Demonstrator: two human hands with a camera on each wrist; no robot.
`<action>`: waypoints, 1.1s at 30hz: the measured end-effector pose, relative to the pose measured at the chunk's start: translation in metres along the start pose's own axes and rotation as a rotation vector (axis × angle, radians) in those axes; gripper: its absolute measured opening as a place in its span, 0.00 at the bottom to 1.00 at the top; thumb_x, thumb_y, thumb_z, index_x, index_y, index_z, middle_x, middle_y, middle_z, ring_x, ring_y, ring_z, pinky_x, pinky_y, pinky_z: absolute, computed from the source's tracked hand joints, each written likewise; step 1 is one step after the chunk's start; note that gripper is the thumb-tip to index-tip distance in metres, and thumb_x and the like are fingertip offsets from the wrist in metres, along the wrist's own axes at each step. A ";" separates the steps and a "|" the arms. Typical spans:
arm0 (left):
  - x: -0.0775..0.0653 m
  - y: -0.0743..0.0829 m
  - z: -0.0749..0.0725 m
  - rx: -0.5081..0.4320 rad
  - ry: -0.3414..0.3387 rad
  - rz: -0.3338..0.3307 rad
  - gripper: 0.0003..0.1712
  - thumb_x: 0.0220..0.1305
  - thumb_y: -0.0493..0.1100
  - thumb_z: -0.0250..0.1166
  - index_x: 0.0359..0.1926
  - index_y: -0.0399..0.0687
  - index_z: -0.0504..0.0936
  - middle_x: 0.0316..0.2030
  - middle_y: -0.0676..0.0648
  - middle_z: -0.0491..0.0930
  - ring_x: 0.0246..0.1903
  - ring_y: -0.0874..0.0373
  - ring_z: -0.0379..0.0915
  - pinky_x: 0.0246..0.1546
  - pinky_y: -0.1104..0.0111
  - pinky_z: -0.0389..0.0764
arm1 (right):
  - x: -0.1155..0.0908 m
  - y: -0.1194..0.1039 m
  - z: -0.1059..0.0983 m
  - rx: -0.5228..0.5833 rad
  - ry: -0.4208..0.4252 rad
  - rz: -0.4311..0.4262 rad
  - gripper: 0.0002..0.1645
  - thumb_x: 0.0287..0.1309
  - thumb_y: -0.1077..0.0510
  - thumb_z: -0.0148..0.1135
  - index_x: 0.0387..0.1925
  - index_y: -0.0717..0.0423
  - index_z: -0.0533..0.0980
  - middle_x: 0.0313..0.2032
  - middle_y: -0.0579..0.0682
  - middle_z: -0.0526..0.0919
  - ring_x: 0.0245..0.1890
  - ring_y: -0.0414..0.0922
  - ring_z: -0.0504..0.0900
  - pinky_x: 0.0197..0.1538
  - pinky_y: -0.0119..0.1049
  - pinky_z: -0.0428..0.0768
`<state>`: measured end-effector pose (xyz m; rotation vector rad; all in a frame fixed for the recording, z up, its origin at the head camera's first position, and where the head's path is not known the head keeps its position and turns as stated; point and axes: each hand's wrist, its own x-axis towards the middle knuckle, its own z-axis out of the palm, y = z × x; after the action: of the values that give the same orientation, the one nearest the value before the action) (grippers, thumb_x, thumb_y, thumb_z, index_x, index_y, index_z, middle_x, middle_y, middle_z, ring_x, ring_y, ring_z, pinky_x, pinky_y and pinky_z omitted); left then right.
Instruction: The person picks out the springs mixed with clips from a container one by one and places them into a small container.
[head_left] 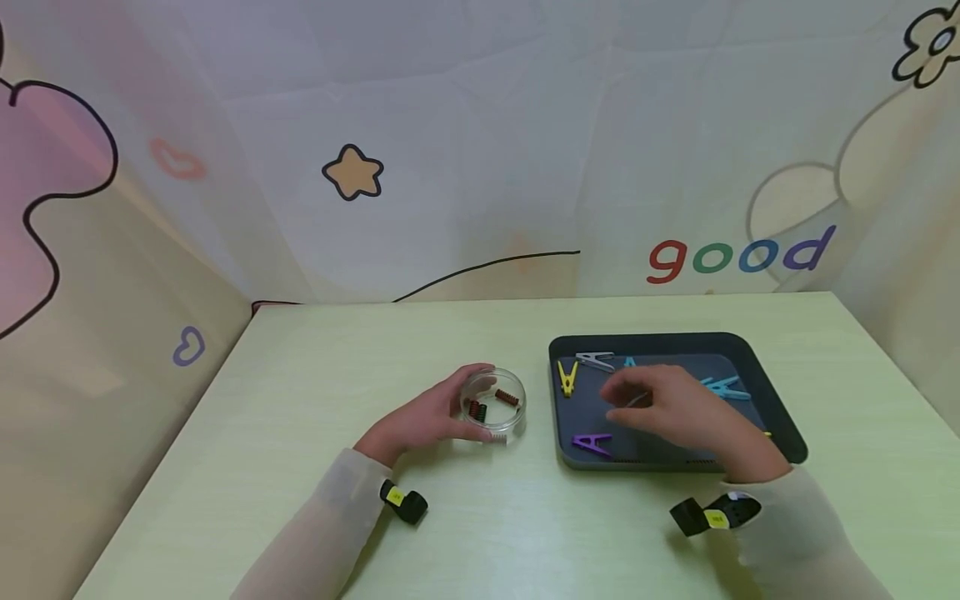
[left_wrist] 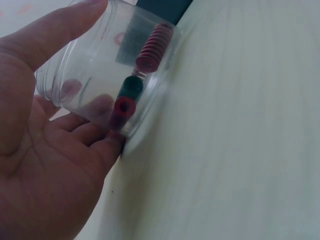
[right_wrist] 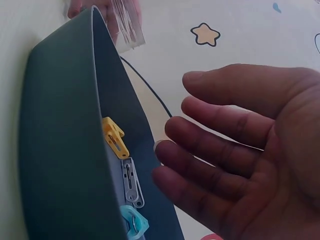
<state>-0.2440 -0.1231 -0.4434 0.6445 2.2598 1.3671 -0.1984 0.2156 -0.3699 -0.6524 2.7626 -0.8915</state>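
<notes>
My left hand [head_left: 431, 417] grips a clear jar [head_left: 491, 427] around its side, thumb and fingers on opposite walls. Inside lie small coil springs: a red spring [left_wrist: 155, 47], a green spring [left_wrist: 132, 87] and another red spring [left_wrist: 125, 106]. In the left wrist view the jar is tilted, its base near the tabletop. My right hand [head_left: 675, 408] hovers over a dark grey tray [head_left: 652, 343], fingers loosely bent and apart from the thumb, holding nothing. Below it in the tray lie a yellow clip [head_left: 567, 379], a grey clip [head_left: 596, 361], a purple clip [head_left: 592, 443] and blue clips [head_left: 723, 388].
The pale tabletop [head_left: 315, 367] carries the tray on the right, whose raised wall [right_wrist: 60, 115] shows in the right wrist view. A printed cloth backdrop [head_left: 480, 150] stands behind and at both sides of the table.
</notes>
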 end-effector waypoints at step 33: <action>0.001 -0.001 -0.001 0.003 -0.003 0.005 0.50 0.49 0.52 0.77 0.67 0.77 0.56 0.66 0.57 0.65 0.67 0.57 0.58 0.70 0.55 0.60 | 0.003 0.013 0.002 0.015 -0.215 0.062 0.14 0.55 0.55 0.69 0.43 0.55 0.80 0.35 0.44 0.83 0.35 0.40 0.77 0.40 0.34 0.78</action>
<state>-0.2451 -0.1235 -0.4442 0.6539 2.2592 1.3646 -0.2050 0.2232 -0.3790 -0.6170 2.5682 -0.7793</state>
